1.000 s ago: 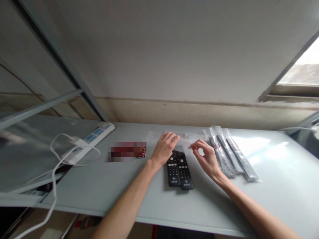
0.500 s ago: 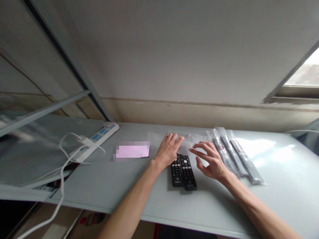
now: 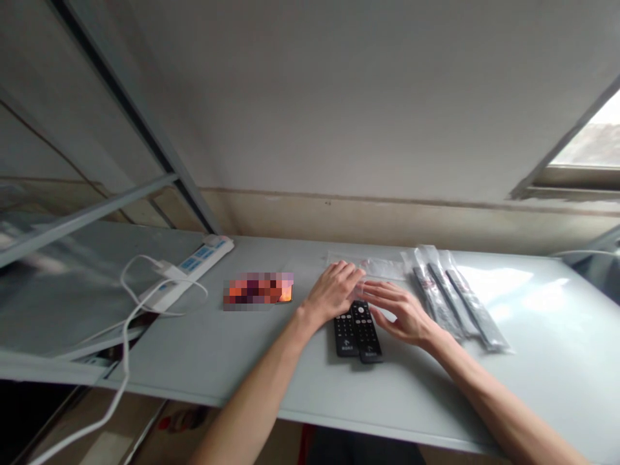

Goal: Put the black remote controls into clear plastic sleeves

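Note:
Two black remote controls lie side by side on the grey table: the left remote (image 3: 345, 339) and the right remote (image 3: 368, 336), their upper ends partly covered by my hands. My left hand (image 3: 334, 290) is curled closed just above them, around a crumpled clear plastic bag (image 3: 357, 294) that shows in part between the hands. Beside it, my right hand (image 3: 400, 313) has its fingers stretched out toward the left, their tips at the bag. Behind the hands a flat clear plastic sleeve (image 3: 385, 268) lies on the table.
Three black remotes in clear sleeves (image 3: 458, 303) lie at the right. A phone (image 3: 285, 294) with a blurred screen lies left of my hands. Farther left are a white power strip (image 3: 196, 265) and a white cable (image 3: 126, 349). The table (image 3: 426, 400) ends at a front edge.
The plastic that was spread out under my left hand is now bunched between the hands. My right hand has moved left and straightened its fingers. The phone's screen changed from pink to orange-red.

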Demonstrator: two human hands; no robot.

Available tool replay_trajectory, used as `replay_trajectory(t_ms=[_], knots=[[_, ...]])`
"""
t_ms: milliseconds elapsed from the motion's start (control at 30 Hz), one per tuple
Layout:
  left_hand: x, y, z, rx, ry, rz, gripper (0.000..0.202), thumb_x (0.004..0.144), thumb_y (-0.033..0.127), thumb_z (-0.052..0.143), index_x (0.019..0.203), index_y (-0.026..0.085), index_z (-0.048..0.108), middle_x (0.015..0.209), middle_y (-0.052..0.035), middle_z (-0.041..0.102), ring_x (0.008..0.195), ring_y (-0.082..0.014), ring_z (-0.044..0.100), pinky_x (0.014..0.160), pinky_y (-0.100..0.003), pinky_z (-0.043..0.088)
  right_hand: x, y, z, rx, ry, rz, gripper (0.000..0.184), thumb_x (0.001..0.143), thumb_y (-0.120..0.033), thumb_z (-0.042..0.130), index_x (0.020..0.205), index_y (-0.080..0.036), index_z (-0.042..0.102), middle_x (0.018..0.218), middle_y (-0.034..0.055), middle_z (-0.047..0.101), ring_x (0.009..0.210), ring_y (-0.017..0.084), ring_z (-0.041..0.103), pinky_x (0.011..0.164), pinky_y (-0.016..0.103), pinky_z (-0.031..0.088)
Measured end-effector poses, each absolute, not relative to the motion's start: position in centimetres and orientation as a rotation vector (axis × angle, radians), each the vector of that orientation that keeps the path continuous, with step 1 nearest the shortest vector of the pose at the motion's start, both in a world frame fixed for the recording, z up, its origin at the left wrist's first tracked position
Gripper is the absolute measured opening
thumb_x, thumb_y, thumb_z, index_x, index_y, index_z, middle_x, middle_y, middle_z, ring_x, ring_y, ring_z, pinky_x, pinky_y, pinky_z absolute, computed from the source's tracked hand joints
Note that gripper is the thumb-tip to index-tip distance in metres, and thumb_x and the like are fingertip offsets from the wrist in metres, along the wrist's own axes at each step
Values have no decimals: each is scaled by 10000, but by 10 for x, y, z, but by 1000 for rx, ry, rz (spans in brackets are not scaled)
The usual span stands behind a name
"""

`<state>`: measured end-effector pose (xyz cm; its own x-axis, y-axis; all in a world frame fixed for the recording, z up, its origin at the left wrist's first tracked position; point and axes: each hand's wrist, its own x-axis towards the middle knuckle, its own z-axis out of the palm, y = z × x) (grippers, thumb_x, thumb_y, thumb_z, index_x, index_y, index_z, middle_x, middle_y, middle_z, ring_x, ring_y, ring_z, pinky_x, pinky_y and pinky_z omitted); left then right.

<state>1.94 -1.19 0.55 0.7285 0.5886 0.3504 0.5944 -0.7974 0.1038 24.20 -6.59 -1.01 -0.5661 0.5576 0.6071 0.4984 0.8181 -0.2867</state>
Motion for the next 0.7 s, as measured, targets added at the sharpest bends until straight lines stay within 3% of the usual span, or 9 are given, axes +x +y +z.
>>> replay_trajectory(t_ms=[167,267,367,467,567,700], knots=[[23,-14,7,-2958,-929,-589,121,1026,300,595,1085,196,604,1105,-88,662,1051,-258,603,941,-381,481,236,-68,-7,-777,-2351,181,434,1030,-203,552,1452,-226,653,1409,138,710,1353,313,652,1096,547,573],[24,-13,5,-2971,-907,-583,114,1040,300,582,1030,190,608,1081,-87,679,1017,-249,624,915,-374,484,231,-70,-3,-780,-2386,189,402,1045,-223,552,1432,-234,658,1396,138,718,1338,310,659,1075,540,576],[25,-12,3,-2948,-958,-565,45,1026,200,563,1033,182,604,1059,-83,694,1004,-241,643,908,-375,491,225,-75,3,-840,-2255,159,286,1061,-206,514,1228,-222,745,1289,128,767,1260,304,694,1021,517,582],[24,-10,0,-2912,-1033,-581,91,1009,137,540,1064,184,596,1063,-79,699,1019,-240,653,917,-381,502,218,-88,7,-1029,-2021,163,254,1072,-220,491,1010,-228,737,1051,97,786,1005,257,733,894,437,588],[22,-7,-3,-2918,-1084,-637,133,1002,131,545,1117,193,572,1090,-74,694,1037,-239,654,921,-383,515,212,-108,4,-1312,-1932,210,165,1035,-347,593,1127,-236,673,990,81,723,881,245,701,772,389,578],[20,-5,-10,-2939,-1162,-705,194,981,148,589,1162,196,538,1125,-72,679,1073,-246,635,948,-391,521,211,-137,-15,-1473,-1975,241,522,939,-456,711,1374,-229,532,1068,102,691,897,277,703,752,410,590]])
